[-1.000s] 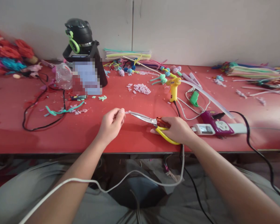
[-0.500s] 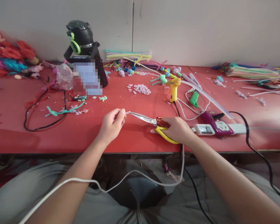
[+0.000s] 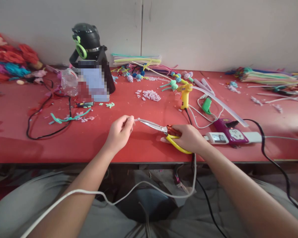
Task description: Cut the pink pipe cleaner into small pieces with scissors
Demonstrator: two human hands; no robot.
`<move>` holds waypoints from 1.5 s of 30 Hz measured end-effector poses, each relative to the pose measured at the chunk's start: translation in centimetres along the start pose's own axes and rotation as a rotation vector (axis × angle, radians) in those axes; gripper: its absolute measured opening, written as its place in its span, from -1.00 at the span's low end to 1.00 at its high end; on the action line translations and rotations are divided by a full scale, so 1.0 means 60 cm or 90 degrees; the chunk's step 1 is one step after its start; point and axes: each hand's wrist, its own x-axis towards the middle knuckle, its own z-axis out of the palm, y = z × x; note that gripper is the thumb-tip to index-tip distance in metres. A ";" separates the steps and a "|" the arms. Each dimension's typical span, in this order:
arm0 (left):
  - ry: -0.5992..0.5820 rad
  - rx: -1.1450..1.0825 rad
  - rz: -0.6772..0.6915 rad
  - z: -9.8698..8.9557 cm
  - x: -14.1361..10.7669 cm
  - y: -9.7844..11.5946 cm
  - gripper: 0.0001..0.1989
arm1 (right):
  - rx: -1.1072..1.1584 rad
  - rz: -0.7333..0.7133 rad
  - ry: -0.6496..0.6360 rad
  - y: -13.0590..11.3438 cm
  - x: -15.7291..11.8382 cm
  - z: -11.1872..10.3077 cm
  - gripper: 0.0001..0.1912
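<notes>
Left hand (image 3: 121,132) — thumb and fingertips pinched on a small pale piece (image 3: 136,119), at the scissors' tips. Right hand (image 3: 188,137) — fingers wrapped round the handles of scissors (image 3: 154,126). Beyond: pink clippings (image 3: 151,95), heaped on the red table (image 3: 94,145); yellow glue gun (image 3: 185,96).

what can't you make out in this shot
- Head view: what the small piece at the left hand's fingertips is; too small, and the fingers hide part.
- Head view: how the right hand's fingers sit in the scissors' handles; the hand hides them.
- Head view: what the screen shows; pixelated.
- Head view: where the white cable leads; cut off by the bottom edge.
</notes>
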 end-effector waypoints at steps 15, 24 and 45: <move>-0.002 0.013 0.008 -0.001 0.000 0.006 -0.64 | 0.006 0.017 -0.003 0.000 0.004 -0.001 -0.30; -0.004 0.016 0.006 0.000 -0.002 0.003 -0.62 | 0.007 -0.002 -0.004 0.001 0.000 -0.002 -0.31; 0.009 0.039 -0.001 0.000 -0.001 0.004 -0.61 | 0.005 0.007 -0.007 0.002 0.000 -0.001 -0.30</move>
